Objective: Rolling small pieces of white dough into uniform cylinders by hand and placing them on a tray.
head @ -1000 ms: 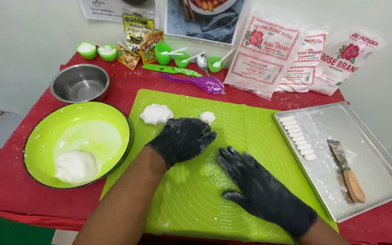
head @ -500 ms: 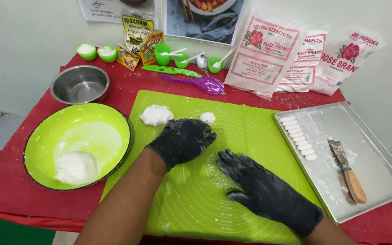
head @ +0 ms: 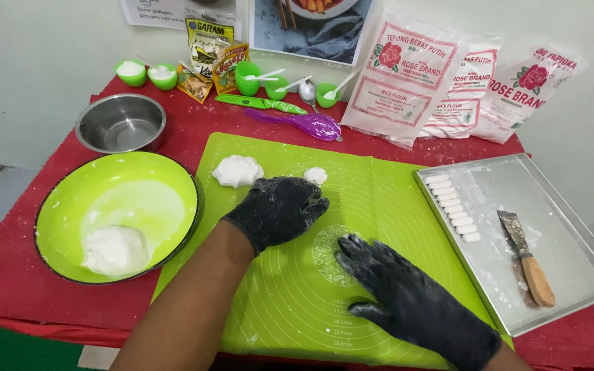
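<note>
**A:** In the head view, what are the hands doing?

**B:** The left hand (head: 280,209), in a black floured glove, is pressing palm down on the green mat (head: 379,199), fingers curled over something I cannot see; whether it is grasping dough, I cannot tell. The right hand (head: 407,299) is lying flat and released on the mat, holding nothing.

**A:** Where is the dough sitting?

**B:** A small dough piece (head: 315,176) is lying just beyond the left fingertips, a larger dough lump (head: 238,170) just beyond the knuckles on the outer side. More dough (head: 115,249) is resting in the green bowl (head: 173,172), outside the left forearm.

**A:** How much looks done?

**B:** A row of shaped pieces (head: 454,207) is lining the near edge of the metal tray (head: 572,227), beyond and outside the right hand, with a scraper (head: 527,257) beside them. Most of the tray is bare, and the lumps are waiting unshaped, so I judge the shaping is only partly through.
</note>
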